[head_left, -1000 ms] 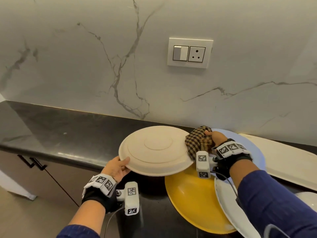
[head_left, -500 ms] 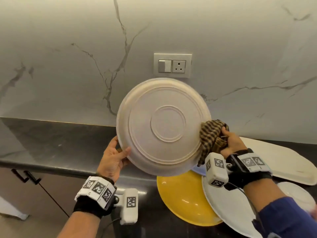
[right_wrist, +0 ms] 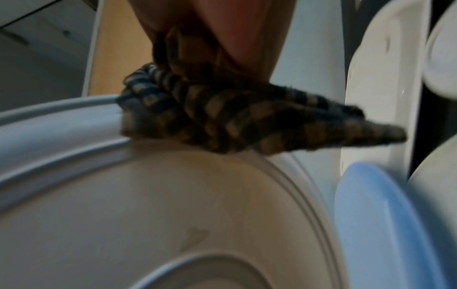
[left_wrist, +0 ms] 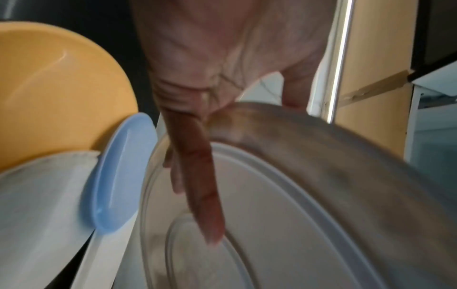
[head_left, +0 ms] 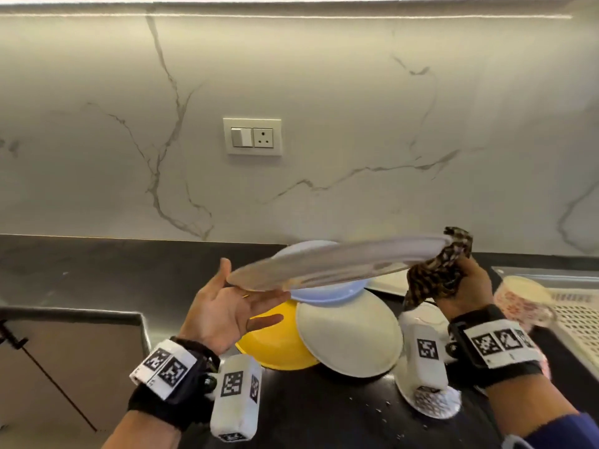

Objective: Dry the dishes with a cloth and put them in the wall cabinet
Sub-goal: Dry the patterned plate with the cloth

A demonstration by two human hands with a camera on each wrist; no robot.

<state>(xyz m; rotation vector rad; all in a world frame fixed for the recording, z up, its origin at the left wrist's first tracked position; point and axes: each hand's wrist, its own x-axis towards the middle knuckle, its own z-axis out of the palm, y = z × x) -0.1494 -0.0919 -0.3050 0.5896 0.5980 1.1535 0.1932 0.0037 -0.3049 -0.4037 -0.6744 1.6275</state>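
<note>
A beige round plate [head_left: 340,264] hangs nearly flat above the counter, blurred with motion. My left hand [head_left: 240,303] lies palm up under its left rim, fingers straight along the underside [left_wrist: 197,185], thumb raised at the edge. My right hand [head_left: 466,286] grips a brown checked cloth [head_left: 434,277], which wraps the plate's right rim [right_wrist: 222,121]. The plate's ringed underside [right_wrist: 148,195] fills the right wrist view. The wall cabinet shows only as a lit lower edge [head_left: 291,4] at the top.
On the black counter [head_left: 97,270] below lie a yellow plate [head_left: 275,345], a light blue plate [head_left: 324,293] and a white plate [head_left: 346,338], overlapping. A patterned bowl [head_left: 522,299] and a perforated drainer [head_left: 577,319] sit right. A wall socket [head_left: 252,136] is behind.
The plate has swung from upright, underside facing me, to nearly flat and moved right. My left hand has turned palm up beneath it. The right hand still holds the cloth on the rim.
</note>
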